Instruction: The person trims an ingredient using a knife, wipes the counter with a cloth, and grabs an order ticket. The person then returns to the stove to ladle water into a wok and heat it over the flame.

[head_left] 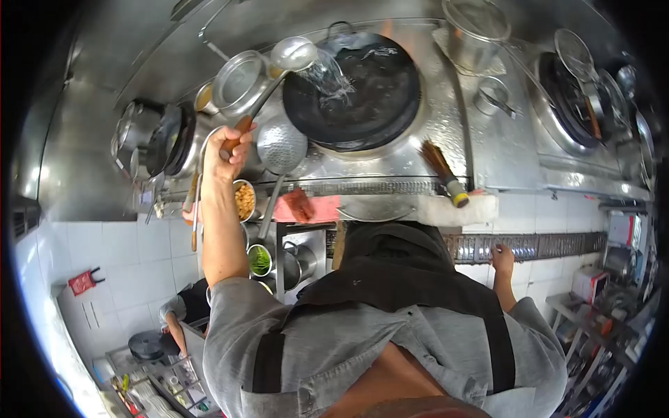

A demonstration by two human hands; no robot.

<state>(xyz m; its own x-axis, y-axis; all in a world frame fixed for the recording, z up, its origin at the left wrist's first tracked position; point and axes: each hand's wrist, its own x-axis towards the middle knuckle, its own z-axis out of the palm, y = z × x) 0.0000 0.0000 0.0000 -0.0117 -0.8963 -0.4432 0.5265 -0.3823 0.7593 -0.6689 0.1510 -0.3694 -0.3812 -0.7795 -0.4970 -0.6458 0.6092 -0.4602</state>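
My left hand is closed round the wooden handle of a ladle. The ladle's bowl is tipped over the left rim of a large black wok, and clear liquid streams from it into the wok. Dark liquid with ripples lies in the wok, which sits on a steel stove. Below the ladle handle is a perforated skimmer, and behind it a round metal strainer. Down at my right side hangs my right hand, fingers loosely bent and with nothing visible in it.
Flame shows behind the wok. A bamboo brush lies at the stove's front right, beside a folded cloth. Near my left forearm are a peanut-like bowl, chopped greens and a pink cloth. Another person works at lower left.
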